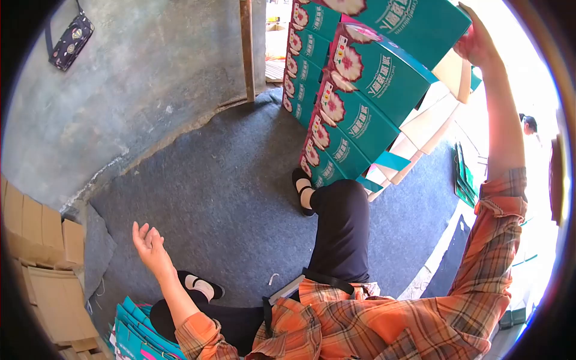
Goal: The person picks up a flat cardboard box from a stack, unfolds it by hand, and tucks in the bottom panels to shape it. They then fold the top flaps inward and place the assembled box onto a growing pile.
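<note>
At the upper right my right hand [474, 42] is raised against the right end of the top green box [420, 27], its fingers curled over the edge and partly hidden. That box lies on a tall stack of green boxes [375, 78] with flower pictures and white lettering. My left hand [149, 240] hangs over the grey floor covering at the lower left, palm up, fingers apart and slightly bent, with nothing in it. My right foot in a black shoe stands beside the stack's base.
Brown cardboard [45, 240] is piled at the left edge, with flat green pieces [138, 330] below it. More green pieces [463, 177] lean at the right. A patterned bag [72, 41] hangs on the wall. A person's head [529, 124] shows at the far right.
</note>
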Motion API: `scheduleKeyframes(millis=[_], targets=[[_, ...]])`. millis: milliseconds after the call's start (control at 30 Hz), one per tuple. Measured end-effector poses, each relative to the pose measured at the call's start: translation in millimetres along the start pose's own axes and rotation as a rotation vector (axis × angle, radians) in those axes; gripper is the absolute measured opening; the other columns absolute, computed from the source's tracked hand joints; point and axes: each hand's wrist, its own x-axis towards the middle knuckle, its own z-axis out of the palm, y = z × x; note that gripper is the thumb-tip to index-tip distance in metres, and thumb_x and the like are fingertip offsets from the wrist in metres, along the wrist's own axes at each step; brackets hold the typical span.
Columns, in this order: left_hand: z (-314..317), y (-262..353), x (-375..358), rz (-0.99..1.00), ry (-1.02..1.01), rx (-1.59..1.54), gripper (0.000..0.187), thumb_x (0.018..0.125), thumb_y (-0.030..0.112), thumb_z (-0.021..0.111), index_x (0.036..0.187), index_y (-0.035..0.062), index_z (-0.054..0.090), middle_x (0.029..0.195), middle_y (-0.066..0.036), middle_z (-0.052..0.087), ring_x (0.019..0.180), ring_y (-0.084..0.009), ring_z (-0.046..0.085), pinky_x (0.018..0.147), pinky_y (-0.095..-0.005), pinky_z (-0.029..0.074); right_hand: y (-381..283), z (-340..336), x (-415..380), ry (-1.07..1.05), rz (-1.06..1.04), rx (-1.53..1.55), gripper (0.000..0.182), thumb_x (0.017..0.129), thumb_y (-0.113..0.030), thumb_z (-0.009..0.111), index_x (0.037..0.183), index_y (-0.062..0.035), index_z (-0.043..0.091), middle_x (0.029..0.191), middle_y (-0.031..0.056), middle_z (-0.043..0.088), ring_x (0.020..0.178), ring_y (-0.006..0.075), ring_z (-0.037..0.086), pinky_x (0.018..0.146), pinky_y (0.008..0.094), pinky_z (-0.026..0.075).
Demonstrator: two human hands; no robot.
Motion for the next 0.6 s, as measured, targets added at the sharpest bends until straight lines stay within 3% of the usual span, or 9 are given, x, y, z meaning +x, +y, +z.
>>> scheduleKeyframes(millis=[100, 133, 300, 367, 400, 433, 500, 567, 600], targets=[[-1, -7, 2, -0.006, -0.024, 0.007, 0.054, 0.091, 0.010, 0.055, 0.141, 0.0103, 0.036, 0.129, -0.010, 0.048, 0.112, -0.0208, 0.051, 0.086, -0.0325, 0.045, 17, -31, 33, 0.034, -0.031, -0.130, 0.054, 0.076, -0.056, 0.069, 0.104, -0.0103, 0.065, 0.087, 0.0061, 0.068, 0.069, 0.0161, 0.065, 0.062, 0.0294, 0.056], [-2, -7, 0, -0.008, -0.020, 0.011, 0.054, 0.091, 0.010, 0.055, 0.141, 0.0103, 0.036, 0.129, -0.010, 0.048, 0.112, -0.0208, 0.051, 0.086, -0.0325, 0.045, 29, -31, 22, 0.008, -0.066, -0.060, 0.044, 0.077, -0.050, 0.072, 0.099, -0.0133, 0.064, 0.080, 0.0011, 0.066, 0.064, 0.0133, 0.064, 0.053, 0.0231, 0.054], [-5, -7, 1, 0.005, -0.054, 0.083, 0.054, 0.090, 0.010, 0.056, 0.141, 0.0099, 0.037, 0.126, -0.009, 0.051, 0.105, -0.0181, 0.053, 0.084, -0.0313, 0.046, 48, -44, 26, -0.106, -0.159, 0.053, 0.034, 0.086, -0.046, 0.063, 0.102, -0.0156, 0.065, 0.081, -0.0012, 0.067, 0.064, 0.0111, 0.063, 0.049, 0.0241, 0.052], [-3, -5, -2, 0.010, -0.056, 0.090, 0.054, 0.090, 0.010, 0.056, 0.141, 0.0096, 0.038, 0.125, -0.009, 0.051, 0.104, -0.0181, 0.053, 0.084, -0.0318, 0.046, 48, -61, 25, -0.333, -0.338, -0.077, 0.034, 0.090, -0.040, 0.059, 0.114, -0.0155, 0.062, 0.087, 0.0003, 0.067, 0.067, 0.0109, 0.064, 0.047, 0.0225, 0.049], [-2, -4, -3, 0.019, -0.056, 0.095, 0.053, 0.090, 0.009, 0.056, 0.140, 0.0094, 0.039, 0.125, -0.009, 0.052, 0.102, -0.0182, 0.054, 0.085, -0.0324, 0.046, 42, -36, 6, -0.031, -0.311, -0.181, 0.043, 0.092, -0.033, 0.057, 0.130, -0.0141, 0.051, 0.096, 0.0015, 0.066, 0.075, 0.0110, 0.064, 0.046, 0.0205, 0.046], [-2, -5, -3, 0.016, -0.055, 0.098, 0.053, 0.090, 0.009, 0.056, 0.140, 0.0094, 0.039, 0.125, -0.009, 0.052, 0.102, -0.0182, 0.054, 0.085, -0.0324, 0.046, 41, -57, 18, -0.033, -0.308, -0.182, 0.043, 0.092, -0.033, 0.057, 0.130, -0.0141, 0.051, 0.096, 0.0015, 0.066, 0.075, 0.0110, 0.064, 0.046, 0.0205, 0.046], [-3, -8, -3, 0.069, -0.052, 0.170, 0.052, 0.089, 0.008, 0.056, 0.139, 0.0088, 0.041, 0.122, -0.009, 0.054, 0.102, -0.0185, 0.054, 0.085, -0.0339, 0.046, 36, -111, 50, -0.939, -0.674, -0.426, 0.075, 0.080, 0.021, 0.054, 0.141, -0.0178, 0.035, 0.127, 0.0074, 0.051, 0.106, 0.0163, 0.057, 0.079, 0.0263, 0.054], [-3, -8, -3, 0.083, -0.059, 0.187, 0.051, 0.089, 0.008, 0.057, 0.138, 0.0087, 0.042, 0.120, -0.010, 0.055, 0.101, -0.0187, 0.054, 0.085, -0.0344, 0.046, 37, -112, 38, -0.872, -0.705, -0.345, 0.071, 0.080, 0.018, 0.057, 0.139, -0.0160, 0.037, 0.124, 0.0062, 0.052, 0.106, 0.0155, 0.058, 0.077, 0.0272, 0.055], [-3, -8, -4, 0.107, -0.066, 0.199, 0.051, 0.089, 0.007, 0.057, 0.138, 0.0085, 0.042, 0.119, -0.010, 0.056, 0.100, -0.0189, 0.054, 0.085, -0.0350, 0.046, 34, -113, 36, -0.475, -0.485, -0.288, 0.070, 0.080, 0.018, 0.057, 0.138, -0.0158, 0.038, 0.123, 0.0062, 0.052, 0.106, 0.0154, 0.058, 0.077, 0.0270, 0.056]])
